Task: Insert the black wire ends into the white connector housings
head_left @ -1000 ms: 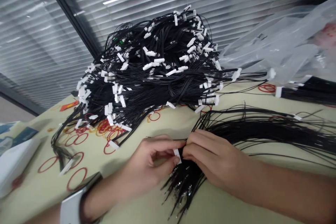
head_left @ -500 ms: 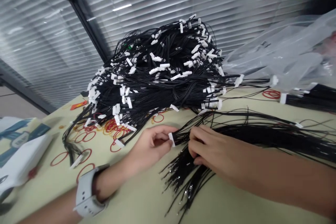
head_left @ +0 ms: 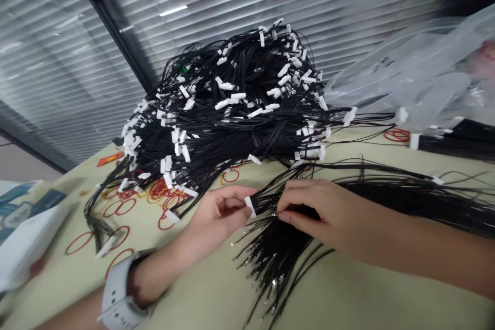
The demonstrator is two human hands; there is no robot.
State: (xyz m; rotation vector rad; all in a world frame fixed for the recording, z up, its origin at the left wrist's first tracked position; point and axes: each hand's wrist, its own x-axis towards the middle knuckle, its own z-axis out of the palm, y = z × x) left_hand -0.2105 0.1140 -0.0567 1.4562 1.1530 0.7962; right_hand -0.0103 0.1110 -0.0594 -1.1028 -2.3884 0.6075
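Observation:
Between the thumb and fingers of my left hand (head_left: 226, 211) is a white connector (head_left: 250, 207) with black wires running out of it to the right. My right hand (head_left: 309, 206) is closed in a pinch on a thin black wire with a shiny metal tip, just right of the connector. Below that hand, a bundle of loose black wires (head_left: 270, 263) fans out on the table, their bare metal ends pointing toward me. The bundle's long part (head_left: 386, 198) passes behind my right forearm.
A tall heap of black cables with white connectors (head_left: 232, 113) stands by the window blinds. Red and yellow rubber bands (head_left: 166, 191) lie to its left, near an orange cutter (head_left: 110, 159). A clear plastic bag (head_left: 386, 77) is at the right, a white box (head_left: 31, 247) at the left.
My right hand has risen slightly off the loose bundle and now pinches one wire tip near the connector. My left hand still holds the connector. The whole view has shifted a little.

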